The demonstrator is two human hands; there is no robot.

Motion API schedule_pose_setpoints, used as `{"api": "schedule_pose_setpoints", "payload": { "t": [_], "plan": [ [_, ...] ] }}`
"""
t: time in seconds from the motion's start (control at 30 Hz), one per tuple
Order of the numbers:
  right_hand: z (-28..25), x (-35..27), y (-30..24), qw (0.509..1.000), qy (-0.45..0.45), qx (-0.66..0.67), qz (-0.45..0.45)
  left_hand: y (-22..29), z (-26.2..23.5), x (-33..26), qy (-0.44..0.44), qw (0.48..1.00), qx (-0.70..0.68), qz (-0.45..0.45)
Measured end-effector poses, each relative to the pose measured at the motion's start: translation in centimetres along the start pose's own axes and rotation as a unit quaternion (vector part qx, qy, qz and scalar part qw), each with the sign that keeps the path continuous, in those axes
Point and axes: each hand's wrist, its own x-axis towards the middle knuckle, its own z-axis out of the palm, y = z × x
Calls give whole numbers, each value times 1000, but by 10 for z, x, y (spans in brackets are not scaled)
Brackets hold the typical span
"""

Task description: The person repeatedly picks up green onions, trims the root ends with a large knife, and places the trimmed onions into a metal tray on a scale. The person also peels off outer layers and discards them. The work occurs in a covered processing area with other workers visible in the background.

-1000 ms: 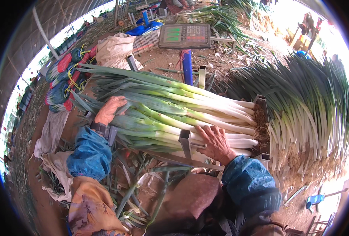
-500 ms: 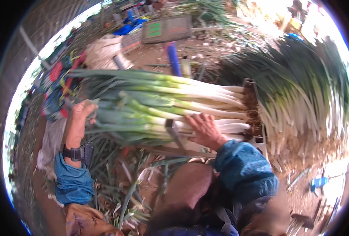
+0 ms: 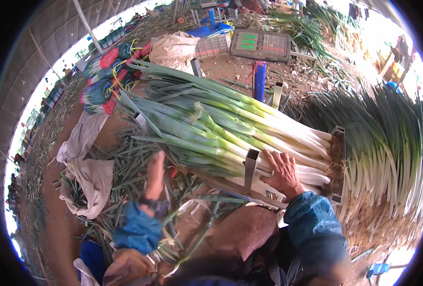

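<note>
A thick bundle of large green onions lies across a metal rack, white ends to the right and green leaves to the left. My right hand rests on the white stalks beside the rack's near post, fingers somewhat spread. The rooted ends reach a metal end plate. My left hand is off the bundle, near the rack's front side below the leaves. It is blurred by motion, but its fingers look stretched out and nothing shows in it.
More green onions stand massed at the right. Behind the rack are a blue post and a scale with a lit green display. Tied bundles and a pale sack lie left. Loose leaves litter the ground.
My left hand has left the leaf end and moved toward me and to the right. My right hand stays on the white stalks. The view has shifted, showing more at the left and back.
</note>
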Motion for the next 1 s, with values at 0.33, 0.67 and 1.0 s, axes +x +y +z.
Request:
{"api": "schedule_pose_setpoints", "payload": {
  "t": [0.33,0.67,1.0],
  "plan": [
    [-2,2,-5,999,35,-20,-30,75,77,45,225,902,346,124],
    [6,1,-1,999,13,-40,-14,70,40,107,85,853,412,310],
    [29,-7,14,996,73,-41,-28,13,24,205,51,788,457,409]
  ]
}}
